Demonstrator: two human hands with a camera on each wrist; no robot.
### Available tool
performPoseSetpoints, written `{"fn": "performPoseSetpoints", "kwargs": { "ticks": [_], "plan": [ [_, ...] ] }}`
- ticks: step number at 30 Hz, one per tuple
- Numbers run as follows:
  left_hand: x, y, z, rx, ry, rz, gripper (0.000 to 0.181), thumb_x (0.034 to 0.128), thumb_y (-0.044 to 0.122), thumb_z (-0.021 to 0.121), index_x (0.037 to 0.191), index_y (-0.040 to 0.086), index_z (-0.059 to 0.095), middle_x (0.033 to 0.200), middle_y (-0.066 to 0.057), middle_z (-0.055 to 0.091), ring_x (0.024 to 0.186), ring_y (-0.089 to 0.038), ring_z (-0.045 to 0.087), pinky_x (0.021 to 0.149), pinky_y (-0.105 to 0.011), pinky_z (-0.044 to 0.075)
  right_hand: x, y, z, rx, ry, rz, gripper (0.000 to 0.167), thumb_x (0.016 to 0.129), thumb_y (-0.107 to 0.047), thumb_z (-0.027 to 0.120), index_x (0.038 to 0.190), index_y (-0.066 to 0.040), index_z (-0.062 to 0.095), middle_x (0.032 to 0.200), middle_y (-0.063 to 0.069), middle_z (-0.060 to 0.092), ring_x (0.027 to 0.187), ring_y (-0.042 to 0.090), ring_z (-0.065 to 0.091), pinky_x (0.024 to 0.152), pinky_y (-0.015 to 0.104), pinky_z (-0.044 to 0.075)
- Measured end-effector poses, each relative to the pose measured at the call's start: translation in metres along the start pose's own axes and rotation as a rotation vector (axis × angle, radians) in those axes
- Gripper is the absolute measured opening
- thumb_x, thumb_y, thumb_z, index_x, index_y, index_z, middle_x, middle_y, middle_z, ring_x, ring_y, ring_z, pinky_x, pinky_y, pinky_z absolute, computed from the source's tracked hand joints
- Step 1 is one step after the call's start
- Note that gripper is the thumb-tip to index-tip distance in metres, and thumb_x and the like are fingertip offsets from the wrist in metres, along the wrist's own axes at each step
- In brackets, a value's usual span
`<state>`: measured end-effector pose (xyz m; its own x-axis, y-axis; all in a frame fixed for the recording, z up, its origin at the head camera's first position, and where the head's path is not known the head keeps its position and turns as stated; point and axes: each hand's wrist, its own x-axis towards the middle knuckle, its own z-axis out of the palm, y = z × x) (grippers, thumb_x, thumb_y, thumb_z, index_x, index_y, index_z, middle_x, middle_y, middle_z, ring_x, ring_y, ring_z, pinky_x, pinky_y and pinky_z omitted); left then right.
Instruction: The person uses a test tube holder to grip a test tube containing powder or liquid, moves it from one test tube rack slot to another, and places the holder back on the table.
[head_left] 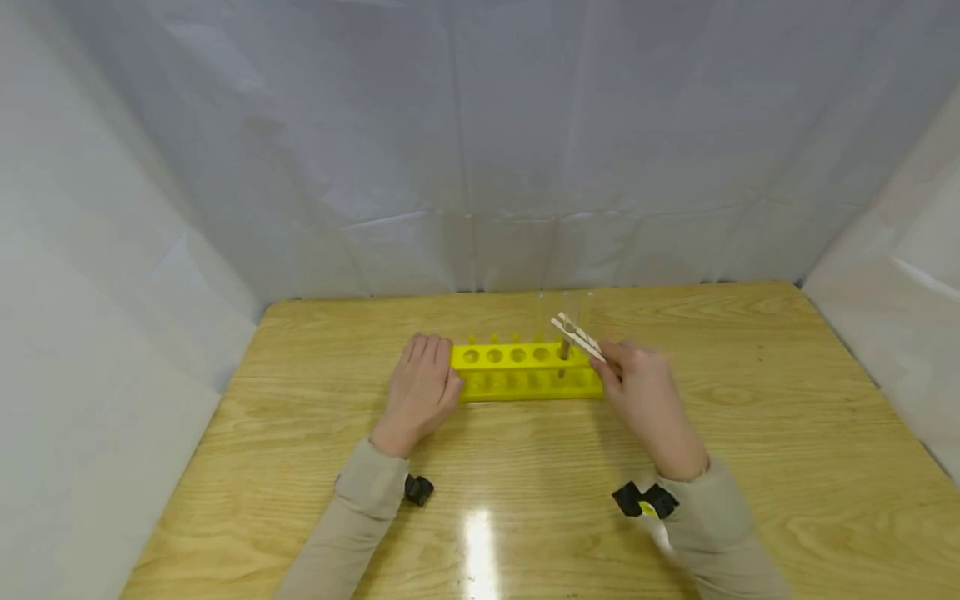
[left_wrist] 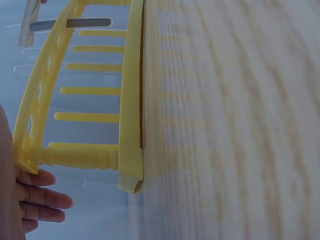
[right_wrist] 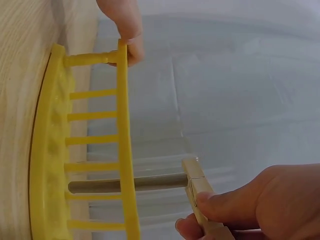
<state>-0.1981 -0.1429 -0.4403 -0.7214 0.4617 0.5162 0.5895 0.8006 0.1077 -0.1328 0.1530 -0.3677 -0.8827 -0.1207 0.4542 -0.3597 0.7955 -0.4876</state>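
Note:
A yellow test tube rack (head_left: 525,398) stands upright on the table. My left hand (head_left: 422,387) grips its left end, and the fingers (left_wrist: 45,199) show beyond the end post in the left wrist view. Between thumb and fingers, my right hand (head_left: 645,392) pinches a wooden test tube clamp (head_left: 579,337). The clamp is around the upper part of a test tube (right_wrist: 157,182) with dark contents. That tube passes down through a hole near the rack's right end; in the right wrist view its rounded bottom is just above the rack's base.
Clear test tubes (left_wrist: 25,69) stand faintly visible along the back of the rack, towards its right side. Several rack holes to the left hold no tube. The wooden table (head_left: 525,467) is bordered by pale plastic sheeting (head_left: 465,150) at the back and sides.

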Motion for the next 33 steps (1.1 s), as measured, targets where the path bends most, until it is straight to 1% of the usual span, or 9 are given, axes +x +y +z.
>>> {"fn": "performPoseSetpoints", "kwargs": {
  "ticks": [4,8,11,17,23,28,33],
  "plan": [
    [0.000,0.000,-0.001,0.006,-0.026,-0.014,0.037,0.0918,0.021,0.028,0.105,-0.005,0.052,0.102,-0.022,0.055,0.103,-0.040,0.051,0.113,-0.050,0.031,0.000,0.002,0.004,-0.002,0.002,-0.007,0.008,0.086,0.002,0.071,0.093,0.006,0.073,0.071,0.013,0.061,0.053,0.017,0.044,0.046,0.027,0.037],
    [0.001,0.000,-0.002,0.007,-0.041,-0.020,0.035,0.0921,0.020,0.030,0.105,-0.005,0.052,0.103,-0.022,0.055,0.105,-0.039,0.051,0.114,-0.050,0.030,-0.001,0.002,0.006,0.000,-0.008,-0.001,0.004,0.087,0.001,0.070,0.089,0.004,0.072,0.066,0.009,0.055,0.052,0.015,0.040,0.045,0.027,0.035],
    [0.001,0.000,-0.002,0.004,-0.036,-0.016,0.034,0.0919,0.020,0.029,0.103,-0.005,0.051,0.102,-0.022,0.055,0.104,-0.039,0.051,0.113,-0.050,0.031,-0.001,0.003,0.008,-0.006,-0.017,0.005,0.004,0.087,0.001,0.070,0.089,0.004,0.072,0.065,0.008,0.053,0.051,0.015,0.039,0.045,0.026,0.034],
    [0.000,0.000,0.000,0.000,-0.010,-0.005,0.036,0.0913,0.020,0.027,0.101,-0.004,0.051,0.100,-0.022,0.054,0.101,-0.040,0.051,0.111,-0.051,0.033,-0.003,0.004,0.012,-0.019,-0.047,0.028,0.010,0.087,0.000,0.070,0.095,0.006,0.074,0.067,0.009,0.055,0.051,0.015,0.041,0.044,0.026,0.036],
    [0.000,0.000,0.000,0.005,-0.027,-0.011,0.037,0.0915,0.021,0.027,0.103,-0.004,0.051,0.101,-0.022,0.054,0.103,-0.040,0.051,0.112,-0.051,0.032,-0.004,0.004,0.012,-0.025,-0.074,0.057,0.012,0.090,-0.002,0.069,0.097,0.006,0.074,0.066,0.007,0.052,0.050,0.014,0.039,0.043,0.025,0.034],
    [0.001,0.001,-0.002,0.005,-0.046,-0.018,0.036,0.0922,0.020,0.027,0.104,-0.005,0.051,0.103,-0.022,0.054,0.104,-0.040,0.051,0.113,-0.051,0.031,-0.004,0.005,0.012,-0.020,-0.068,0.048,0.013,0.089,-0.002,0.069,0.098,0.006,0.074,0.067,0.008,0.054,0.050,0.014,0.039,0.042,0.025,0.035],
    [0.001,0.000,-0.001,0.009,-0.034,-0.013,0.036,0.0917,0.020,0.027,0.103,-0.005,0.051,0.102,-0.022,0.054,0.103,-0.040,0.050,0.112,-0.050,0.032,-0.004,0.006,0.013,-0.023,-0.052,0.020,0.011,0.088,0.000,0.070,0.095,0.007,0.074,0.066,0.009,0.055,0.049,0.014,0.040,0.042,0.025,0.035]
  ]
}}
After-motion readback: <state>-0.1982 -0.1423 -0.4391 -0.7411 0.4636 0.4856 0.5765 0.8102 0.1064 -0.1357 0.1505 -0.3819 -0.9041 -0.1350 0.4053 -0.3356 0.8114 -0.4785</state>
